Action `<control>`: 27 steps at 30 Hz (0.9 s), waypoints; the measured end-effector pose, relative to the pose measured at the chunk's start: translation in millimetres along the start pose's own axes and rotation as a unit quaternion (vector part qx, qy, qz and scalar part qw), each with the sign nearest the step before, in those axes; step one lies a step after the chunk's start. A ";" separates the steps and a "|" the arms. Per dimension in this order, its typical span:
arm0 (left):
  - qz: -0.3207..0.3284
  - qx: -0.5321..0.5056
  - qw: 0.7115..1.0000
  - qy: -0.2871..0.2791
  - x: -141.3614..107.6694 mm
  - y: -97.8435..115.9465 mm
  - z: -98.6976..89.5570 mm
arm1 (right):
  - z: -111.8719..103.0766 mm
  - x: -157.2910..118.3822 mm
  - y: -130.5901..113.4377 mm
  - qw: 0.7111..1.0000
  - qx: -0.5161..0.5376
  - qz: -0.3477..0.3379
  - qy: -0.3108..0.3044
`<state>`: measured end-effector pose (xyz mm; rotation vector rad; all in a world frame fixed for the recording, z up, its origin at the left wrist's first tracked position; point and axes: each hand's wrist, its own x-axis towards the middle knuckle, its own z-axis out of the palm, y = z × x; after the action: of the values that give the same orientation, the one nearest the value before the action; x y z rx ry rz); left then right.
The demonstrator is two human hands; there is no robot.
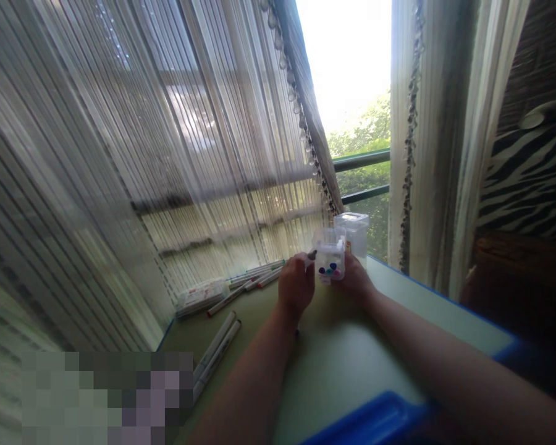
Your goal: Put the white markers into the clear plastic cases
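Observation:
My left hand (pixel 297 281) is closed around a marker pen (pixel 311 256), whose dark end points toward a small clear plastic box (pixel 331 256). Several markers stand inside the box, their round purple, teal and pink ends facing me. Its clear lid appears to be raised at the back. My right hand (pixel 354 277) grips this box from its right side, with some fingers hidden behind it. Directly behind the box, a taller clear container (pixel 358 232) stands on the table.
Several loose markers (pixel 254 281) lie across the table's far left, beside a flat clear pack (pixel 202 295). Closer in, two thick white markers (pixel 220 343) lie side by side. A blue-edged pale table (pixel 347 364) reaches the curtained window (pixel 213 154). Blue plastic (pixel 375 420) sits along the near edge.

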<state>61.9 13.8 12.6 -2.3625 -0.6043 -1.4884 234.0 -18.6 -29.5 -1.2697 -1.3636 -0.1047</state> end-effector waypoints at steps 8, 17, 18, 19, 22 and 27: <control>0.062 0.014 0.996 -0.070 -0.3 -4.6 -10.9 | 1.9 0.2 1.4 1.000 -0.009 -0.011 0.015; 0.064 0.056 0.994 -0.063 -4.7 -22.9 -12.7 | 1.3 0.6 0.6 1.000 0.001 -0.002 0.009; 0.058 0.061 0.994 -0.062 -5.6 -25.4 -11.9 | 1.3 0.7 0.8 1.000 0.002 0.000 0.010; 0.050 0.065 0.995 -0.061 -6.4 -27.7 -11.2 | 1.3 0.8 1.0 1.000 0.002 0.002 0.011; 0.034 0.078 0.994 -0.067 -8.7 -33.0 -9.7 | 1.0 0.7 1.1 1.000 0.004 0.005 0.008; 0.049 0.108 0.988 -0.099 -9.9 -34.9 -11.7 | 1.3 0.2 4.1 1.000 -0.006 -0.015 0.000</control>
<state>31.9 37.0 9.2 -2.3478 -0.6493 -1.0947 236.1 -15.9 -32.2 -1.2595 -1.3829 -0.1334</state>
